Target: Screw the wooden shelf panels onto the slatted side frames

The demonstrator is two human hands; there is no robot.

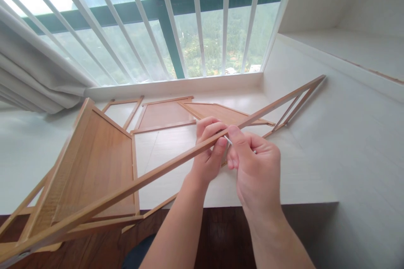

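A long wooden rail (pixel 164 169) runs slantwise across the view, part of a partly joined wooden shelf frame. My left hand (pixel 206 153) is closed around the rail near its middle, fingers behind it and thumb below. My right hand (pixel 257 164) pinches a thin silver hex key (pixel 228 140), whose tip meets the rail's underside beside my left thumb. My right thumb lies against the rail's edge. Whatever the key's tip sits in is too small to make out. At the left, a wooden shelf panel (pixel 101 164) stands tilted within the frame.
On the white window ledge (pixel 170 147) lie a flat wooden panel (pixel 167 113), another slanted panel (pixel 217 111) and a narrow wooden frame (pixel 126 103). White bars (pixel 200 29) cover the window. A grey curtain (pixel 34 63) hangs left; dark wood floor (pixel 221 235) shows below.
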